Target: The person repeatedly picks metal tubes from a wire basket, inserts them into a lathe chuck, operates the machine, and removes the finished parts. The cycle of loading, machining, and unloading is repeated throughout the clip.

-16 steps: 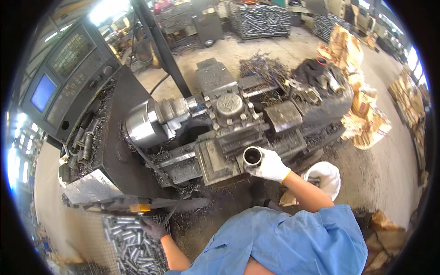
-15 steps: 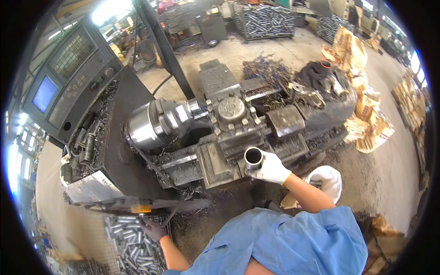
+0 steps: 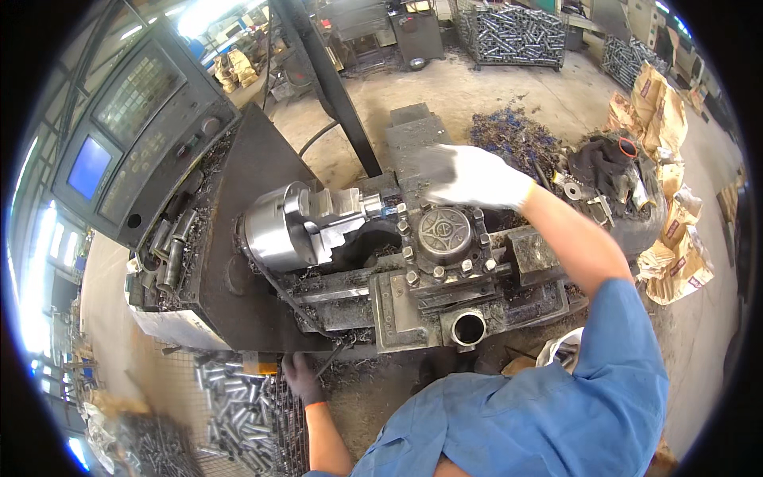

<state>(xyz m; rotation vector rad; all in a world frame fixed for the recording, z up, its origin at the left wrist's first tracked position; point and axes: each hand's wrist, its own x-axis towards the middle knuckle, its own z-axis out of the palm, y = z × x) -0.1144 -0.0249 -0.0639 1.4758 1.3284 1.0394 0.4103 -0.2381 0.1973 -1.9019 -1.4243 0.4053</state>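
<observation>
My right hand (image 3: 477, 176), in a white glove and smeared by motion, is raised over the far side of the lathe's round-topped tool turret (image 3: 444, 235). Its fingers are too blurred to read. To its left, the lathe chuck (image 3: 270, 226) grips a small shiny metal workpiece (image 3: 372, 206). A short metal tube (image 3: 469, 327) stands on the near part of the carriage, its dark opening facing up, with no hand on it. Low at the left, my dark-gloved left hand (image 3: 303, 380) is by the machine's lower front edge, next to the wire basket; its fingers look apart, with nothing visible in them.
Many metal tubes lie in the wire basket (image 3: 238, 413). A control panel (image 3: 131, 131) rises at the left. Metal shavings (image 3: 517, 141) and a dark cloth (image 3: 596, 163) lie on the far right. A white bucket (image 3: 561, 350) and brown paper sacks (image 3: 682, 262) stand to the right.
My right hand has let go of the metal tube on the carriage and moved up and away over the turret. My left hand has moved from over the basket toward the machine. The view has shifted.
</observation>
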